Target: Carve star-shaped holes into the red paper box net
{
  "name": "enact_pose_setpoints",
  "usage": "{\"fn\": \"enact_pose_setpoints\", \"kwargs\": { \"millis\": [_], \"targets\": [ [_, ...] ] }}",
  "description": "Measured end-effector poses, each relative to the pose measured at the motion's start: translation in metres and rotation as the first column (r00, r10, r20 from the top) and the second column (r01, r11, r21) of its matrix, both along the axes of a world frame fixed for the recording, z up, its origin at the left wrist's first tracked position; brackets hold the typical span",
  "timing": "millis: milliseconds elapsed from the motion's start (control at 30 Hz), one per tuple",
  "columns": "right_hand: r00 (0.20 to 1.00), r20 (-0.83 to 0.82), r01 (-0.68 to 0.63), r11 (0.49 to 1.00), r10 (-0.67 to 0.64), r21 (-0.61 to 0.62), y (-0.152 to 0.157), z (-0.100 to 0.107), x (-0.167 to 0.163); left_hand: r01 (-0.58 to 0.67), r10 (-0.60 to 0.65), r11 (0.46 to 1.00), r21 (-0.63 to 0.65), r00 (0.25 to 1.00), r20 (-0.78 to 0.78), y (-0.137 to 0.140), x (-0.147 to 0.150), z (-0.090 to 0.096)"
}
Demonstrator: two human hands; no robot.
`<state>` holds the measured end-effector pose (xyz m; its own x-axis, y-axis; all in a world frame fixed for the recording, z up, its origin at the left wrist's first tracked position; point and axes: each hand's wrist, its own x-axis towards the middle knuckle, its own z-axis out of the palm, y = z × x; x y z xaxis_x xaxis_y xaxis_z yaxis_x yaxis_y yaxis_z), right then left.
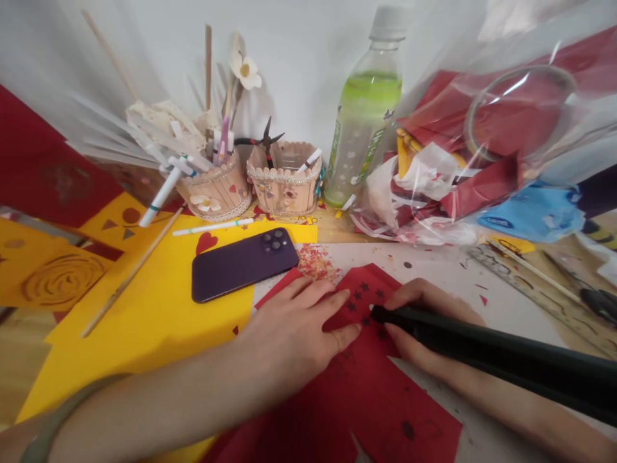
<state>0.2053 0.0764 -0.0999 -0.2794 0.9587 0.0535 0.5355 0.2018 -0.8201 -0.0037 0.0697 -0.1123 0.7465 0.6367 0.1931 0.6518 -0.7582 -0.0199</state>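
On red paper [380, 399], left hand [299, 325] lies loosely spread; right hand [424, 294] pinches black tool [475, 337].

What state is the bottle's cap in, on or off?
On: the pale cap sits over the neck of the upright bottle by the wall.

Capped bottle [362, 125] beside wooden basket [285, 195]

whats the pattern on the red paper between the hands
Small dark stars on the red paper, best in the head view.
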Motion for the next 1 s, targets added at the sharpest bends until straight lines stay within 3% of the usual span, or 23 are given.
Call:
{"fn": "enact_pose_setpoints", "kwargs": {
  "millis": [267,533,733,1000],
  "targets": [
    [0.989,0.142,-0.079,0.976,0.050,0.205,0.000,-0.018,0.008,0.029,-0.035,0.995,0.092,0.997,0.067,-0.008,0.002,-0.006],
    [0.973,0.220,-0.130,0.958,0.073,0.255,0.002,-0.021,0.011,0.040,-0.050,0.990,0.133,0.996,0.075,-0.010,0.002,-0.010],
    [0.973,0.230,-0.091,0.961,0.030,0.262,-0.003,-0.021,0.009,0.038,-0.046,0.991,0.130,0.997,0.061,-0.011,0.002,-0.011],
    [0.951,0.279,-0.222,0.918,0.131,0.328,-0.001,-0.021,0.011,0.046,-0.054,0.989,0.143,0.997,0.051,-0.010,0.002,-0.011]
  ]
}}
